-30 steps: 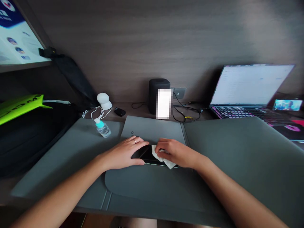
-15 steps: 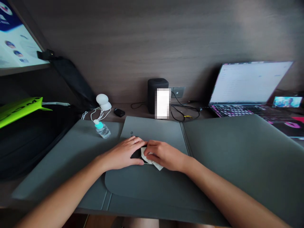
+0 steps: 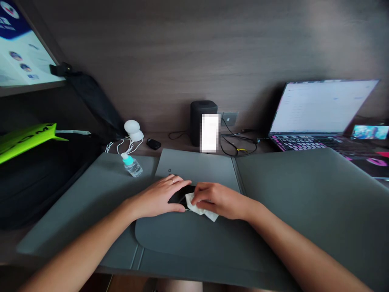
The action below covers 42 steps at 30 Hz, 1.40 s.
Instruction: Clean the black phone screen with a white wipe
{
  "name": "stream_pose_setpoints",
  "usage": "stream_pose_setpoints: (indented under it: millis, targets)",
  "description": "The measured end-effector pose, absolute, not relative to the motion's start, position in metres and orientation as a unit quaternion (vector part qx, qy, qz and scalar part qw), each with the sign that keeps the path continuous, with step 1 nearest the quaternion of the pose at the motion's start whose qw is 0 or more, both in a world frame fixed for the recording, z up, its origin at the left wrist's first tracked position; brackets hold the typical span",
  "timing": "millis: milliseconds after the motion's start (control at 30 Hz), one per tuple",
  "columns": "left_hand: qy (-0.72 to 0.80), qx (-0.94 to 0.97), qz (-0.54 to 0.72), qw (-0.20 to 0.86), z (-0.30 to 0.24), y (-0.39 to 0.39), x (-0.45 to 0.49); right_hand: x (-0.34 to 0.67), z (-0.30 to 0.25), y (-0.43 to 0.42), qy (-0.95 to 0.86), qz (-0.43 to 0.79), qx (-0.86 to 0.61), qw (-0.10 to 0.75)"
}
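Note:
A black phone (image 3: 181,194) lies flat on the grey desk mat (image 3: 273,194), mostly covered by my hands. My left hand (image 3: 159,196), with a ring on one finger, lies over the phone's left end, thumb along its near edge, holding it in place. My right hand (image 3: 219,200) is closed on a crumpled white wipe (image 3: 200,209) and presses it onto the phone's screen. The two hands almost touch over the phone.
A small clear bottle with a teal cap (image 3: 131,164) lies on the mat's far left. Behind stand a black speaker (image 3: 199,117), a white round gadget with cables (image 3: 133,129) and a small black object (image 3: 153,143). An open laptop (image 3: 322,117) sits at right, a black bag (image 3: 39,174) at left.
My right hand slid the wipe left across the phone until it met my left hand, then came back slightly to the right. My left hand stayed put.

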<state>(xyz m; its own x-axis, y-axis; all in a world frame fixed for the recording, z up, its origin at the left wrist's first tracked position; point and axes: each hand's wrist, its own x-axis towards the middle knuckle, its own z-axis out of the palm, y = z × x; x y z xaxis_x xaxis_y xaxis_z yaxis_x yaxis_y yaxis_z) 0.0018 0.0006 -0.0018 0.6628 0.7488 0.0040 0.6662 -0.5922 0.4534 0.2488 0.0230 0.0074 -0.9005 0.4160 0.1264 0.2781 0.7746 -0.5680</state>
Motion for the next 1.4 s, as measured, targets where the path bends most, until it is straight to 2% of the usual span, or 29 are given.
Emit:
stream_pose_setpoints:
  millis: [233, 333, 533, 667, 733, 867, 1067, 1400]
  targets:
    - [0.409, 0.884, 0.087, 0.208, 0.001, -0.001, 0.002, 0.289, 0.030, 0.036, -0.915, 0.308, -0.258, 0.048]
    - [0.404, 0.886, 0.088, 0.211, 0.002, -0.001, 0.001, 0.303, 0.035, 0.042, -0.910, 0.281, -0.305, 0.026]
    - [0.397, 0.888, 0.095, 0.211, 0.002, -0.002, 0.002, 0.322, 0.032, 0.052, -0.901, 0.111, -0.418, 0.034]
    - [0.402, 0.886, 0.095, 0.211, 0.005, -0.002, 0.003, 0.306, 0.034, 0.040, -0.913, 0.036, -0.390, 0.114]
    - [0.403, 0.886, 0.095, 0.210, 0.006, -0.001, 0.003, 0.291, 0.034, 0.029, -0.922, 0.063, -0.353, 0.148]
    - [0.403, 0.888, 0.094, 0.200, 0.005, -0.001, 0.003, 0.266, 0.024, 0.013, -0.940, 0.124, -0.293, 0.121]
    - [0.412, 0.884, 0.112, 0.192, 0.001, -0.001, 0.003, 0.259, 0.007, 0.013, -0.941, 0.127, -0.300, 0.092]
    - [0.410, 0.879, 0.148, 0.193, 0.003, 0.000, 0.003, 0.260, 0.010, 0.013, -0.940, 0.136, -0.298, 0.093]
